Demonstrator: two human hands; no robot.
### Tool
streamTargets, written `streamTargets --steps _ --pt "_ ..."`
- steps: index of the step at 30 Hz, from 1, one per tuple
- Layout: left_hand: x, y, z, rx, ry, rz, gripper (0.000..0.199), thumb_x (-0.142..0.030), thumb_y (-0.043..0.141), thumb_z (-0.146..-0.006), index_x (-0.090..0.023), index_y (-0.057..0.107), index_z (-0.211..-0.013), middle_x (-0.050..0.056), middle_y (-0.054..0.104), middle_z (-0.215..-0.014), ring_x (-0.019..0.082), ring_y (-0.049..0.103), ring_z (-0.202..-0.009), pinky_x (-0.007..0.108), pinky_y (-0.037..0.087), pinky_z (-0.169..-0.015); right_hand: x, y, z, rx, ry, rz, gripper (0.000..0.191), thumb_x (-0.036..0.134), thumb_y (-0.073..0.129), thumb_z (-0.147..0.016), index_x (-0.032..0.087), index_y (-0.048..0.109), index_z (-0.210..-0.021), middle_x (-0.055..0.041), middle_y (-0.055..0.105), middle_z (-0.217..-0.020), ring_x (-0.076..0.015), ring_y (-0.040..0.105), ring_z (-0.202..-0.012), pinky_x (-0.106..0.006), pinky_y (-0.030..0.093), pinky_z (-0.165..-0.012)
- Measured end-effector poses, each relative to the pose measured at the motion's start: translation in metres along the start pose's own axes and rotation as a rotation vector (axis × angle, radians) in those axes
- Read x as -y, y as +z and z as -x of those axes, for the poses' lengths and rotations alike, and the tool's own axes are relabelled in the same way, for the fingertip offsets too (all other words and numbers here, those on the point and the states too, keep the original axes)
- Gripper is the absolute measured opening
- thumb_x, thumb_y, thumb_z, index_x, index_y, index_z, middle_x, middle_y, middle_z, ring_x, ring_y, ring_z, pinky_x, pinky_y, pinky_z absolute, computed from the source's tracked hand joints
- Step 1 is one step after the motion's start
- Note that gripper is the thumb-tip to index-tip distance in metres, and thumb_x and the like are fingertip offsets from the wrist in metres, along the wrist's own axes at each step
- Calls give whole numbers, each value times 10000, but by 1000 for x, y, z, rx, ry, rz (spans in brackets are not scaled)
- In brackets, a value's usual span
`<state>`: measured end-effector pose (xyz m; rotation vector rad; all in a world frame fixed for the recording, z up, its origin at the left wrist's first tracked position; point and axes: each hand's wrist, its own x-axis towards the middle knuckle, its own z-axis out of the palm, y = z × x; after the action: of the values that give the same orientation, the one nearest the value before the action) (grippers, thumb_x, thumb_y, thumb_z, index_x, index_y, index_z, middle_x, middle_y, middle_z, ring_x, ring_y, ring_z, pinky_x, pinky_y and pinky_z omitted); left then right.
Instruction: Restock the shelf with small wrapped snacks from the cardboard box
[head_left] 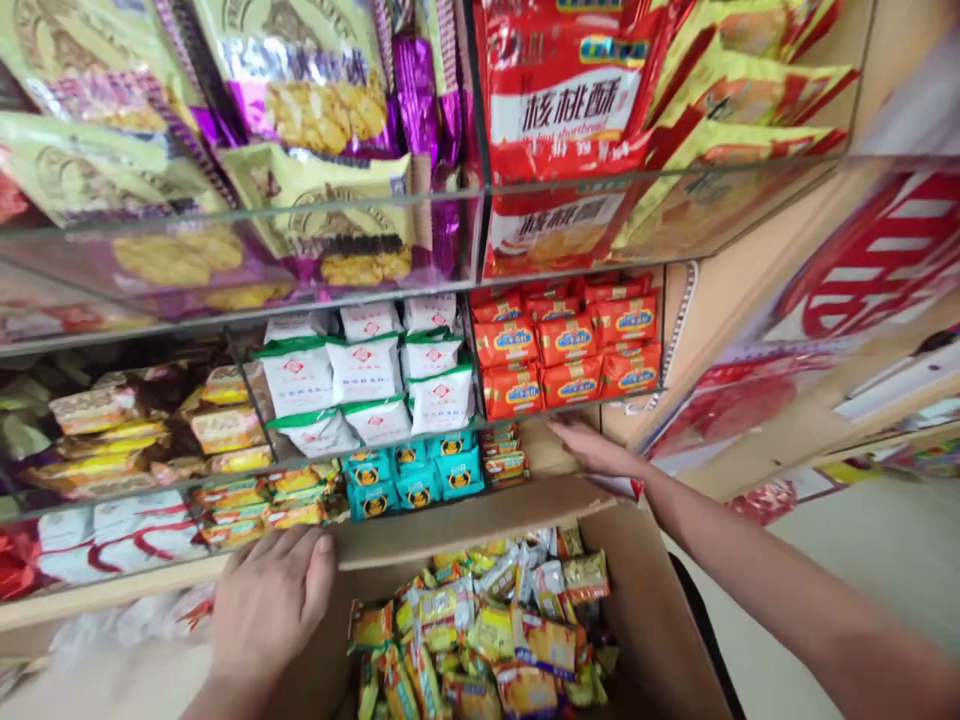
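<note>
A cardboard box (637, 600) filled with small wrapped snacks (487, 640) stands below the shelves at the bottom centre. My left hand (274, 590) lies by the box's left edge, fingers extended towards the bottom shelf and nothing visible in it. Past the box's right corner, my right hand (585, 445) reaches into the lower shelf, with its fingers stretched out beside a small stack of orange-brown packets (504, 455). No item shows in that hand. Teal packets (416, 480) sit left of that stack.
Above are red packets (570, 350), white-and-green packets (364, 380) and large bags of walnut shortbread (570, 100) behind a clear shelf front (675, 210). Yellow-brown packets (112, 430) fill the left compartments. A wooden side panel (772, 300) borders the shelves at right.
</note>
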<state>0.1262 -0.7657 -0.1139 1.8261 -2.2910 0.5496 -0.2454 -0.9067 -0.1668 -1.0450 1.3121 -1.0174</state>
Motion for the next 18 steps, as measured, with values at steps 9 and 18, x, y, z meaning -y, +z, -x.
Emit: streamTargets --steps 9,18 --pt "-49 10 50 92 221 491 261 -213 453 -815 -275 588 -1030 46 658 -1002 224 542 -1028 420 342 -961 -20 -58 106 10 135 -243 407 547 536 -766 188 649 -922 -103 633 -1081 -232 587 -995 -337 458 -846" --pt "-95 72 59 542 -48 529 535 -171 536 -693 -167 497 -1227 140 480 -1316 260 479 -1179 349 395 -956 -64 -54 172 -77 193 -292 362 534 564 -746 220 644 -905 -67 672 -956 -236 618 -846 -317 475 -695"
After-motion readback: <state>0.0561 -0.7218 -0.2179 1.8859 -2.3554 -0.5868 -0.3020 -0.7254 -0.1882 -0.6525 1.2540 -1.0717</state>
